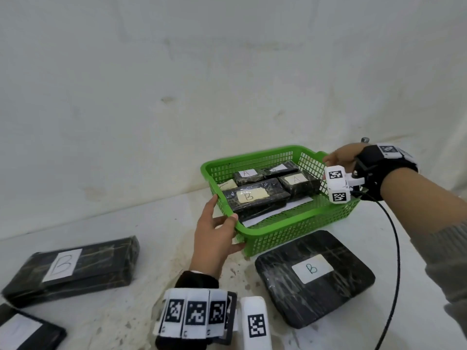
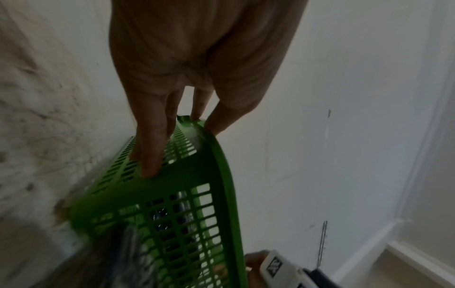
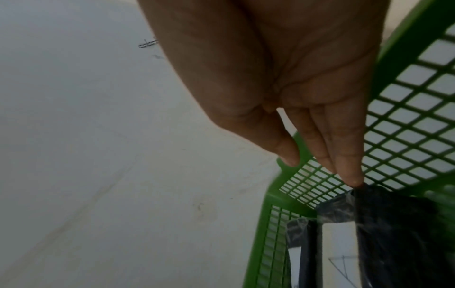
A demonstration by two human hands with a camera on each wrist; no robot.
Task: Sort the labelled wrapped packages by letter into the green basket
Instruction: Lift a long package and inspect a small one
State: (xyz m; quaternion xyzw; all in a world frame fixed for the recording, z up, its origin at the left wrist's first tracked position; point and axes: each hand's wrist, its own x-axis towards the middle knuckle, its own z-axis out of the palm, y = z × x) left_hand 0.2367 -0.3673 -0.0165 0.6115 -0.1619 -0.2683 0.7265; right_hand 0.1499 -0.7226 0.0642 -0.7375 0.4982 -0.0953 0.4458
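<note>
Left hand: the left hand (image 1: pixel 214 238) holds the near left corner of the green basket (image 1: pixel 298 231). The thumb lies over the rim and the fingers (image 2: pixel 150 152) press flat on the outside wall.
Right hand: the right hand (image 1: pixel 341 156) is at the far right end of the basket. The thumb sits on the rim and the fingers (image 3: pixel 344 155) reach down inside the wall. One fingertip touches the corner of a black wrapped pack.
Basket: it sits on the white table (image 1: pixel 126 223), close to the wall. Its long side runs from left to right, between the two hands.
Inside the basket: two packs marked A (image 1: pixel 298 183), one long pack marked B (image 1: pixel 255 198), and more that I cannot read well.
Left out: a flat B pack (image 1: pixel 316 274) lies just in front of the basket. A long B pack (image 1: pixel 73 271) lies well off to the left. One more pack (image 1: pixel 27 332) is at the bottom left corner; its letter does not show.
Next move, my guess: the flat B pack is nearest, just beside the left hand, and below the right arm. Either hand must let go of the basket first.
</note>
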